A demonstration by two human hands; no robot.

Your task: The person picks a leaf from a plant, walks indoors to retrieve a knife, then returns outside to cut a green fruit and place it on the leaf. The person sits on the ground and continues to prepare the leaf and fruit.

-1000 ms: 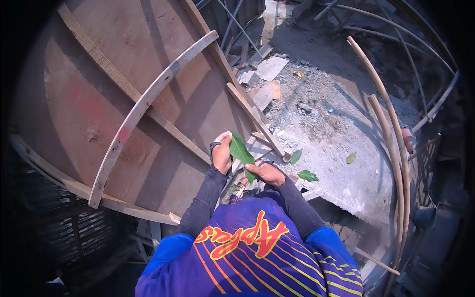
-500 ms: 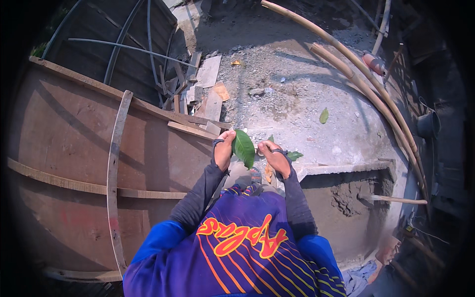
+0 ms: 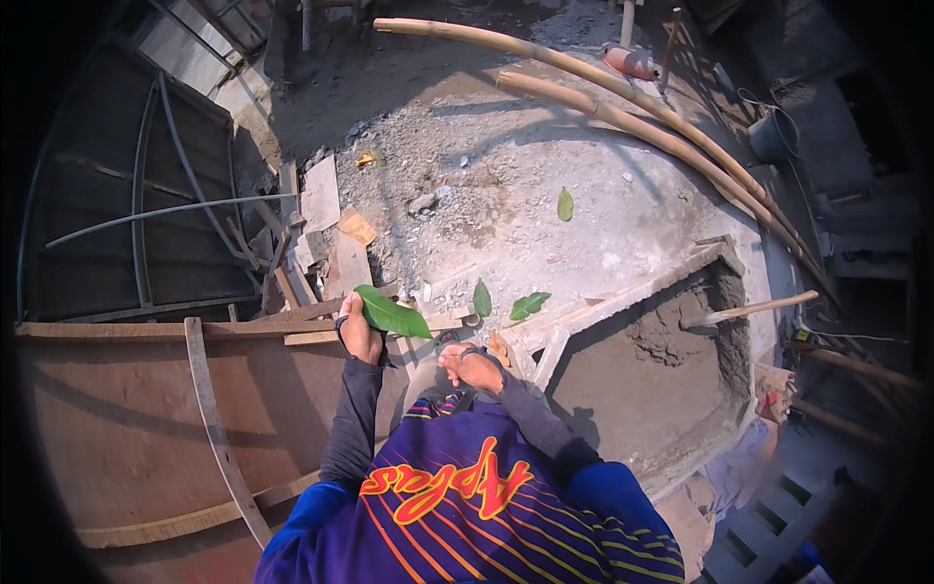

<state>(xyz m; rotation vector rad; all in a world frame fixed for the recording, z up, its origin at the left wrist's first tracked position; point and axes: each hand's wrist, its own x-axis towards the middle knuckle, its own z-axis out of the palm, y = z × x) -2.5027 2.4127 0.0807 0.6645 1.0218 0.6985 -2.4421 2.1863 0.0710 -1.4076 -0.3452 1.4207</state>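
From my remote seat I look straight down over a blue and purple jersey (image 3: 467,506) with orange lettering, both dark-sleeved forearms reaching away from me. My left hand (image 3: 358,333) has its grip pinched on one end of a large green leaf (image 3: 394,314), which sticks out to the right, level and clear of the ground. My right hand (image 3: 469,366) sits just right of it and a little nearer, apart from the leaf; its fingers look loosely curled, and I cannot tell whether that grip is pressed together or spread. To the left and near, a broad reddish-brown wooden panel (image 3: 126,428) with curved strips nailed across it fills the view. Just beyond the hands lie loose planks and board scraps (image 3: 336,258). Farther off is grey, gritty ground (image 3: 506,185), where two more green leaves (image 3: 504,302) lie close together right of the held one, and a single leaf (image 3: 565,203) lies farther away. To the right is a wood-framed trough of wet grey mortar (image 3: 681,341) with a tool handle (image 3: 754,309) resting in it. Two long bamboo poles (image 3: 623,112) arc across the far right, and a grey bucket (image 3: 773,134) stands beyond them.
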